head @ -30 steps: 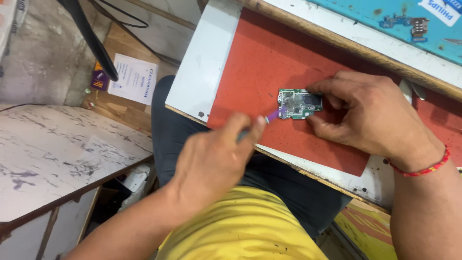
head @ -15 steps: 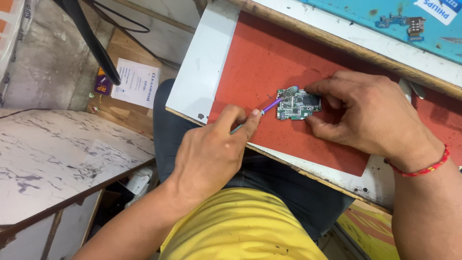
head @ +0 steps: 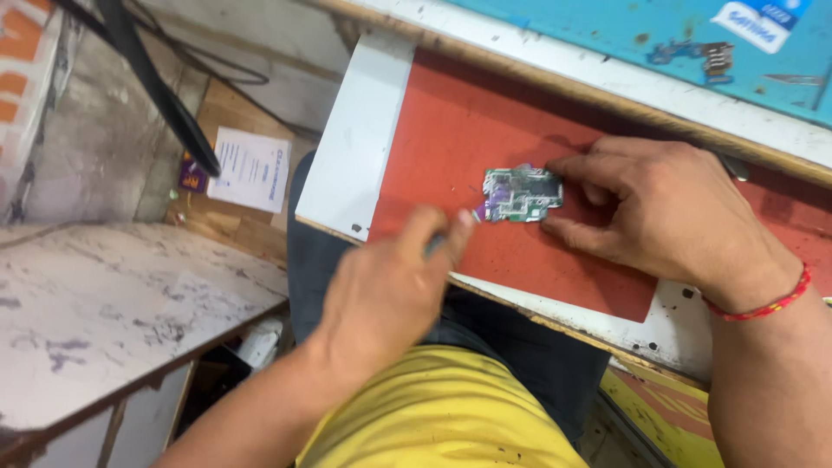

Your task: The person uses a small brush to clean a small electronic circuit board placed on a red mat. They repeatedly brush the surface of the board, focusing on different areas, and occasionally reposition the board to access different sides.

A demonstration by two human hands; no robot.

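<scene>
Two hands are at work, and there is one small green circuit board point(head: 523, 193) between them, lying flat on one red mat point(head: 451, 130). The right hand point(head: 672, 217) rests on the mat with its fingers curled narrow around the board's right end: the forefinger lies along the board's upper right corner and the thumb presses at its lower right edge, so the board is pinned in place rather than lifted. The left hand point(head: 390, 290) sits just below and to the left of the board, closed tight around one slim tool with a purple tip point(head: 479, 213); only the tip and a short dark stretch of the shaft show past the thumb and forefinger, and the tip meets the board's lower left corner. This hand is blurred, so the exact grip on the shaft cannot be made out. The board thus lies just beyond the left hand's fingertips and directly under the right hand's fingertips. One red thread bracelet point(head: 763, 303) circles the right wrist. Beyond the right hand runs one blue surface point(head: 607, 35) carrying one small dark component point(head: 715, 59). Left of the left hand, lower down, stand one worn white table point(head: 104, 312) and one printed paper sheet point(head: 251, 169) leaning on a wooden board.
</scene>
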